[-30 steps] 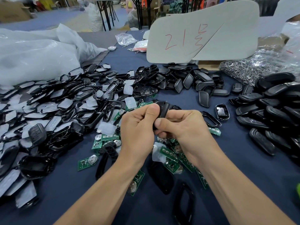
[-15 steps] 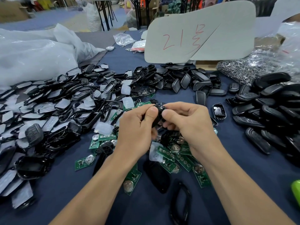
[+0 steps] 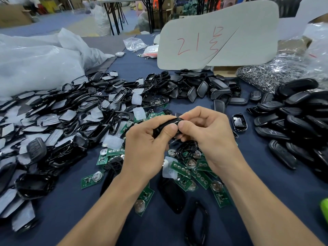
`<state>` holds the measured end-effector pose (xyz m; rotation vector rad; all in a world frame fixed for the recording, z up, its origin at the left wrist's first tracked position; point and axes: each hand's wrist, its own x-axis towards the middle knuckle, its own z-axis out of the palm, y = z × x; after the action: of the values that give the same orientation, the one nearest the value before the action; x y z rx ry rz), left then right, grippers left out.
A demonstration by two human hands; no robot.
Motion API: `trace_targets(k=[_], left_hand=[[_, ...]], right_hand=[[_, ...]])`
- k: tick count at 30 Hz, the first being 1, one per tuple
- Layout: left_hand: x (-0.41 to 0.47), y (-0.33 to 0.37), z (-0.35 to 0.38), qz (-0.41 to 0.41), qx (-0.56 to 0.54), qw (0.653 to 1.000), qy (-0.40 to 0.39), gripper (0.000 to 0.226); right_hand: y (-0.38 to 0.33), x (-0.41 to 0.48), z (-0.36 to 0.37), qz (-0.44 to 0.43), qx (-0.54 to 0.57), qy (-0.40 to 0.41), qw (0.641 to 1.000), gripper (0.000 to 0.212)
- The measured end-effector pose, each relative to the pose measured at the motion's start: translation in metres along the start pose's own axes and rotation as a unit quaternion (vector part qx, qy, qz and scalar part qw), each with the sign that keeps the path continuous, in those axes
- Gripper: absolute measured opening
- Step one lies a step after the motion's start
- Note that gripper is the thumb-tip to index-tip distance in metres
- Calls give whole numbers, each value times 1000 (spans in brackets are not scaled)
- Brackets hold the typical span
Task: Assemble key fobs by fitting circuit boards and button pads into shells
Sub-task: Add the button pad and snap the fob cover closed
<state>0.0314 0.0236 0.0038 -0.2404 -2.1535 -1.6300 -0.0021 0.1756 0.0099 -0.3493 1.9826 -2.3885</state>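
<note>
Currently left hand (image 3: 145, 148) and right hand (image 3: 209, 134) both have grip clamped on black shell (image 3: 168, 123), above boards (image 3: 200, 176) at 6 o'clock. Risk: uneven thumb squeeze, shell snaps skewed or slips.

Setting: small-parts assembly workshop on a factory floor, not a home. Evidence: a blue-covered bench (image 3: 62, 210) heaped with loose black shells (image 3: 298, 110), green circuit boards (image 3: 200, 176) carrying coin cells, and clear button pads (image 3: 139, 112). Bulk stock lies alongside: a bag of metal key rings (image 3: 269, 75) and large plastic sacks (image 3: 35, 64). A grey card sign (image 3: 213, 38) is hand-marked in red. Behind it are cardboard cartons (image 3: 12, 16) and metal-legged tables (image 3: 115, 16).
</note>
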Motion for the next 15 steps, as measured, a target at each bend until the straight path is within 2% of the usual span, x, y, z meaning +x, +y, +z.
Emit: trace_targets(k=[5,10,15], left_hand=[[-4,-6,1,-13,107,994,-1,7],[-3,-6,1,-15,93,996,3,7],[-2,-6,3,-59,26,998,-4,9]], right_hand=[[3,2,0,-53,-57,-25,997,17],[4,1,4,-61,-62,-29,996,20],[9,0,8,-44,-40,-10,998,12]])
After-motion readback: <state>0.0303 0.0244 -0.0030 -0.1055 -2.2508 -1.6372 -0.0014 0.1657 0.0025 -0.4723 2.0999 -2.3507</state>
